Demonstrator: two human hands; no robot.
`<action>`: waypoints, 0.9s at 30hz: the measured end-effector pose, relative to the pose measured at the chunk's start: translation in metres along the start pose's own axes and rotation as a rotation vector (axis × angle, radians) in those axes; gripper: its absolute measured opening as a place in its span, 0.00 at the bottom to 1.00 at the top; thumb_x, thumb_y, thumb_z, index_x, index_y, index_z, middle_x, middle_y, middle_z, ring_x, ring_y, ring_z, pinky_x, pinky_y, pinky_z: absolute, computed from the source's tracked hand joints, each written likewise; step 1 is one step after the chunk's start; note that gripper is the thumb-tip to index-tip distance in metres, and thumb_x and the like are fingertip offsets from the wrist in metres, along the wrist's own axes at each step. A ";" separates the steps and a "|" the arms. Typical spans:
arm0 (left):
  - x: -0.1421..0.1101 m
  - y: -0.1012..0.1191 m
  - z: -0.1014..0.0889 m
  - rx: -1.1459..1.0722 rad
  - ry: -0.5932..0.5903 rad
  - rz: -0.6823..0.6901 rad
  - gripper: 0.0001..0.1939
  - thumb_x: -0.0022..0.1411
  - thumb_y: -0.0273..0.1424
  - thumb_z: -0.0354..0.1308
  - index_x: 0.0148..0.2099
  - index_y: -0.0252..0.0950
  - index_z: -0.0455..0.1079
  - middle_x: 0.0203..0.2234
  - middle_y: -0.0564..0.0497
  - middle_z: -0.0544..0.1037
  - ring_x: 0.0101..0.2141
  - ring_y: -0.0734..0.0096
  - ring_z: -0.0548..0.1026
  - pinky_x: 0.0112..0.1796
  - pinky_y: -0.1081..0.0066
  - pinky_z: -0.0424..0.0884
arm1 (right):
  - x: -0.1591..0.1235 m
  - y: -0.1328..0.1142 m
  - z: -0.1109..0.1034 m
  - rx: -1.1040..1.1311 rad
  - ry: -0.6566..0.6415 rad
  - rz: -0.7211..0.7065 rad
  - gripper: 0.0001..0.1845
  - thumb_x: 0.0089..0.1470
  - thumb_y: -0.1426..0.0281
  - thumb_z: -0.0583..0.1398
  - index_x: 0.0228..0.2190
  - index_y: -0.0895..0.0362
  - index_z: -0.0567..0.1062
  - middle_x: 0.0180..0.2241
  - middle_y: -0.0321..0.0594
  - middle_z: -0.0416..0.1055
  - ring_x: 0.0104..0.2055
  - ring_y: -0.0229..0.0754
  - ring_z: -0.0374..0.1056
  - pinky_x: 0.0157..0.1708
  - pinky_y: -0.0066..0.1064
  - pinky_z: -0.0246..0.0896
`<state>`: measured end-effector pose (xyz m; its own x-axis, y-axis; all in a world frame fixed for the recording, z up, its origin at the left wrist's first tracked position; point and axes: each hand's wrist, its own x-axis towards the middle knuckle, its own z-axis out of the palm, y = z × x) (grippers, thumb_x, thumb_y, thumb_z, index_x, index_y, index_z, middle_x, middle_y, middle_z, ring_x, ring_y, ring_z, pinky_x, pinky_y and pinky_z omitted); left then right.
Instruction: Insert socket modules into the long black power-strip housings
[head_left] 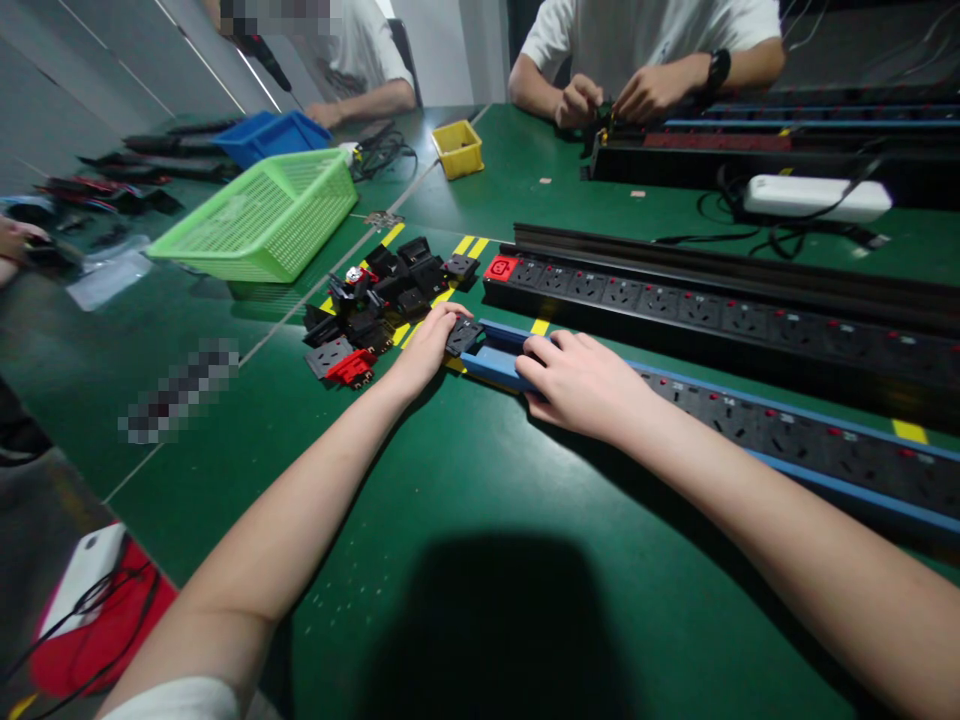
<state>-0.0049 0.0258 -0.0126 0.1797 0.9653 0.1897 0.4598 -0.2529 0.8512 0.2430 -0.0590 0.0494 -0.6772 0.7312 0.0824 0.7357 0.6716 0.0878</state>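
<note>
My left hand (pixel 431 345) is closed on a black socket module (pixel 464 336), held at the near end of a long blue channel (pixel 499 362). Around the channel's side walls curl the fingers of my right hand (pixel 581 385), a little further along. Bare blue floor shows between my two hands. Beyond my right hand a row of black socket modules (pixel 787 420) with small red parts sits in the channel. To the left of my left hand lies a loose heap of black socket modules (pixel 382 295), with a red socket module (pixel 352 369) at its near side.
A black power strip (pixel 637 300) with a red end socket lies behind the channel. At the back left are a green basket (pixel 262 220), a blue bin (pixel 274 137) and a yellow bin (pixel 458 150). Two people work across the table; a white power strip (pixel 817 198) lies at right.
</note>
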 end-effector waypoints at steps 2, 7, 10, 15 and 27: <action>0.000 0.000 0.000 -0.020 0.001 0.000 0.17 0.68 0.42 0.46 0.45 0.40 0.71 0.43 0.51 0.76 0.47 0.62 0.73 0.53 0.61 0.67 | 0.000 0.000 0.000 -0.002 -0.003 0.000 0.13 0.64 0.66 0.54 0.45 0.58 0.73 0.51 0.52 0.71 0.46 0.54 0.68 0.41 0.40 0.56; 0.001 -0.001 0.003 -0.008 0.018 -0.001 0.16 0.69 0.42 0.45 0.46 0.41 0.70 0.43 0.51 0.75 0.46 0.64 0.72 0.52 0.63 0.67 | 0.001 0.000 0.001 -0.013 -0.004 -0.006 0.14 0.63 0.66 0.54 0.45 0.59 0.73 0.52 0.52 0.71 0.46 0.54 0.68 0.41 0.40 0.56; -0.003 0.000 0.005 0.024 0.046 0.016 0.16 0.71 0.42 0.43 0.47 0.41 0.69 0.44 0.51 0.74 0.47 0.65 0.72 0.51 0.65 0.67 | 0.001 0.000 0.002 -0.029 0.005 -0.013 0.14 0.63 0.66 0.54 0.45 0.59 0.73 0.53 0.52 0.70 0.46 0.55 0.68 0.41 0.40 0.57; -0.009 0.006 0.008 0.085 0.093 0.022 0.18 0.73 0.43 0.40 0.48 0.40 0.67 0.42 0.50 0.74 0.44 0.66 0.72 0.48 0.67 0.67 | 0.002 0.001 0.001 -0.023 0.011 -0.020 0.14 0.62 0.67 0.55 0.47 0.59 0.71 0.56 0.54 0.67 0.46 0.53 0.69 0.42 0.39 0.58; -0.017 0.010 0.009 0.257 0.012 0.050 0.31 0.74 0.48 0.33 0.57 0.41 0.73 0.50 0.47 0.79 0.49 0.59 0.73 0.55 0.56 0.66 | 0.000 0.001 0.001 0.030 0.055 0.110 0.35 0.58 0.61 0.59 0.62 0.64 0.60 0.63 0.60 0.58 0.49 0.55 0.70 0.44 0.40 0.63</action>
<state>0.0046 0.0062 -0.0113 0.1980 0.9514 0.2358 0.6564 -0.3074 0.6889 0.2438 -0.0585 0.0485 -0.5908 0.7937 0.1447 0.8053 0.5912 0.0454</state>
